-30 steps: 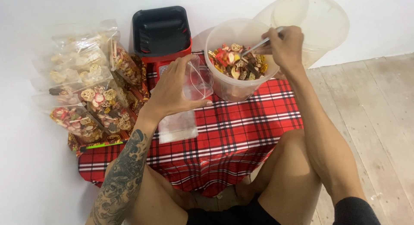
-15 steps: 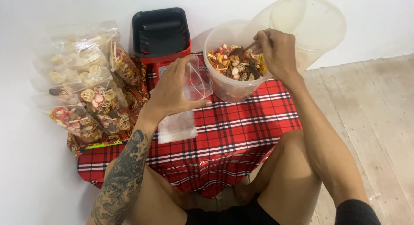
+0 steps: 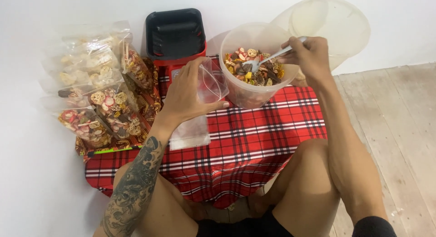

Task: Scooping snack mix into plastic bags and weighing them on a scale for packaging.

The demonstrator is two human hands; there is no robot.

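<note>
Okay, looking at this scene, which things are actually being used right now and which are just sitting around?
In use:
- left hand holding the clear plastic zip bag open
- right hand holding the metal fork
- translucent plastic tub of mixed dried fruit slices

Lying about:
- filled clear packets of dried slices
- red scale with black tray
- spare empty bags
- round translucent lid
- green pen

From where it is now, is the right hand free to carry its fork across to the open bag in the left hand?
Probably yes. The right hand holds the fork in the tub of dried mix, and the left hand holds the clear bag open right beside the tub, with nothing between them.
</note>
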